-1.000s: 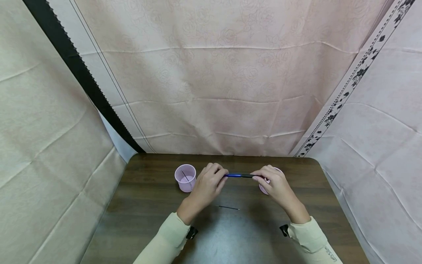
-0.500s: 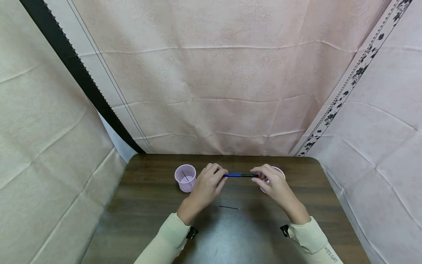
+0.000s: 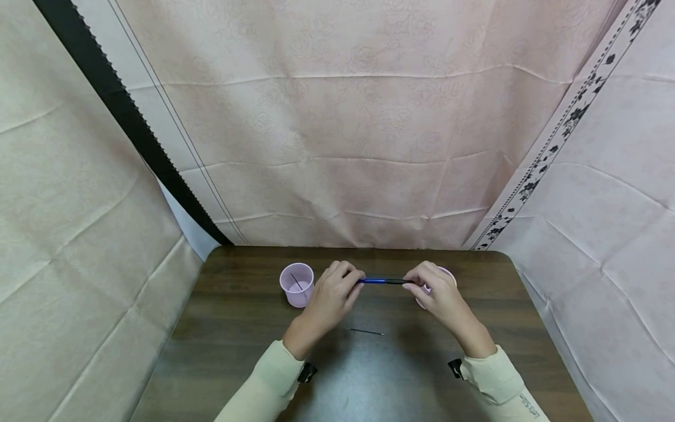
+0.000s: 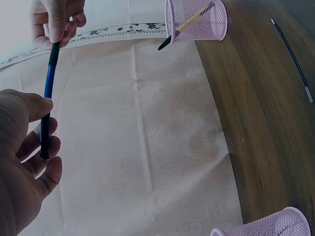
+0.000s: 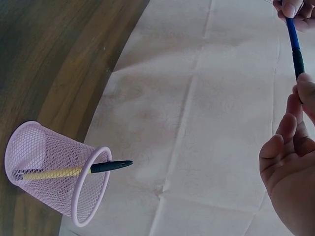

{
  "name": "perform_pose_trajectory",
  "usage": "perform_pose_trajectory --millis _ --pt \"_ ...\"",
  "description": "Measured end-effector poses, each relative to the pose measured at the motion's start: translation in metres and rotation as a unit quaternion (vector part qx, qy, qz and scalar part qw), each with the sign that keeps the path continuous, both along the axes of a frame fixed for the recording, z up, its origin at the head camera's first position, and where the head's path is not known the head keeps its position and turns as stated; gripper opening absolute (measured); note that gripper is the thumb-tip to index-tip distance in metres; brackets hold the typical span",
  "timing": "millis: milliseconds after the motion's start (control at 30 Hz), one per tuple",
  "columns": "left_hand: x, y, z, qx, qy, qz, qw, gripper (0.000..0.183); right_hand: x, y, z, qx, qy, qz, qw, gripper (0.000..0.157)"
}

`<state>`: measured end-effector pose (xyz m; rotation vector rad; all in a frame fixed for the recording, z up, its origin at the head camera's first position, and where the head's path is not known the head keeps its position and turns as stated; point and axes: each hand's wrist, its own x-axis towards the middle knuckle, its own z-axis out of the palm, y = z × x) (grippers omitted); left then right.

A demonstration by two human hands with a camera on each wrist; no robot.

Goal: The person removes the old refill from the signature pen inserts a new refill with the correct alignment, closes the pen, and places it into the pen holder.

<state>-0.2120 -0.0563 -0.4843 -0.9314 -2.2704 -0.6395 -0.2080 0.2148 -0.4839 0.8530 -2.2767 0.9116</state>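
A blue pen with a black grip [image 3: 375, 281] is held level between both hands, above the table. My left hand [image 3: 329, 293] pinches its blue end between thumb and fingers; in the left wrist view that end shows past the thumb. At the black grip end, my right hand [image 3: 437, 296] pinches the tip with thumb and forefinger, its other fingers loosely bent. On the table below the hands lies a thin dark pen refill [image 4: 294, 61]. Behind the right hand stands a pink mesh cup [image 5: 59, 167] with a yellow and black pen [image 5: 106, 166] inside.
Another pink mesh cup [image 3: 296, 287] stands just left of the left hand, with a thin dark refill [image 3: 297, 282] leaning in it. The brown wooden table [image 3: 221, 340] ends at a pale cloth backdrop [image 3: 343, 176], with cloth hanging at both sides too.
The right fingers loosened slightly at the black grip half a second ago, showing its end, and now close over it again. The left hand and the refill on the table stay in place.
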Motion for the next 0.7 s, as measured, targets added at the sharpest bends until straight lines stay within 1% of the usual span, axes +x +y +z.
perform_pose_trajectory --millis 67,300,567,700 --pt "0.0003 -0.0004 0.0006 0.0 0.0 0.0 1.0 0.009 0.0009 0.0001 0.0002 0.006 -0.008 -0.005 1.0 0.022" --pt "0.0015 -0.001 0.0014 -0.001 0.003 -0.001 1.0 0.009 0.0014 0.0009 -0.0006 0.017 -0.012 -0.012 1.0 0.016" --pt "0.0021 -0.0011 0.0002 0.0 0.001 -0.003 1.0 0.008 0.0026 0.0017 -0.0008 0.029 -0.01 -0.015 0.999 0.018" --pt "0.0018 -0.0011 -0.0002 0.003 -0.001 -0.002 1.0 0.007 0.0038 0.0021 0.0013 0.03 -0.014 -0.014 0.999 0.027"
